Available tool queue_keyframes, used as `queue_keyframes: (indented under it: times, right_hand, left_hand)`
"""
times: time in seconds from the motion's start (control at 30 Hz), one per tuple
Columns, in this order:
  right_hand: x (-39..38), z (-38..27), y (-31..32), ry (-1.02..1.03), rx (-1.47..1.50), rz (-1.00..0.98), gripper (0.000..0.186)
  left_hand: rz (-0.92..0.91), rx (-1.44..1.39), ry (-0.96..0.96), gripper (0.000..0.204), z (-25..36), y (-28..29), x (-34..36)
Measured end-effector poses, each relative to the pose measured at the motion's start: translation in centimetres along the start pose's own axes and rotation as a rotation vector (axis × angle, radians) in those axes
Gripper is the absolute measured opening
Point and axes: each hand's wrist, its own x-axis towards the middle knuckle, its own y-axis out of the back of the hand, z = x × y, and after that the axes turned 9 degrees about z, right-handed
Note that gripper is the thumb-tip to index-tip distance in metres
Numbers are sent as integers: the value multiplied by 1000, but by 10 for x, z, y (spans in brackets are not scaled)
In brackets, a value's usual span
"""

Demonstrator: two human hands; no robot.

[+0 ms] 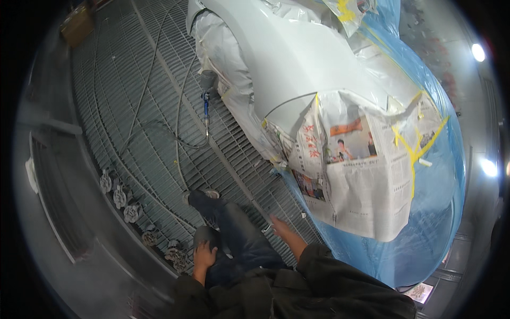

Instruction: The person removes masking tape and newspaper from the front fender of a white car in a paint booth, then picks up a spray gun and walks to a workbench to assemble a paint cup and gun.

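My left hand (204, 256) lies on my bent left leg, its fingers stretched out and its thumb apart, with nothing in it. My right hand (282, 227) is out over the floor grating, left of the masked car; its fingers look extended and I see nothing in them. Beyond my hands, a spray gun (206, 106) with a dark cup and a blue part is beside the car, joined to a hose. The pale grey car body panel (297, 58) is bordered by newspaper (366, 186) fixed with yellow tape. Neither hand touches the car.
Blue plastic film (425, 218) covers the car on the right. A long hose (178, 127) loops across the metal floor grating (125, 69). Several crumpled grey bundles (132, 211) line the left wall. A brown cardboard box (77, 25) stands at the far left.
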Motion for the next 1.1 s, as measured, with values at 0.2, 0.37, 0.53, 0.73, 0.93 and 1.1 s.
queue_keyframes:
  times: [0.2,0.37,0.53,0.73,0.93,1.1]
  right_hand:
    - [-41,46,-11,3,-10,-132,96]
    - [-96,95,28,-11,-63,-324,90]
    - [-78,210,105,-141,119,-306,66]
    - [1,420,256,68,-306,-247,55]
    - [-21,510,390,262,-490,-337,53]
    - [-1,519,425,429,-553,-469,51]
  left_hand:
    - [-29,46,34,68,-25,-77,-84]
    - [82,-78,-14,70,-22,-119,-167]
    - [55,-142,-73,69,-16,-160,-215]
    - [74,-160,-63,70,10,-233,-244]
    - [153,-165,202,83,85,-318,-266]
    - [82,-125,262,88,141,-374,-285]
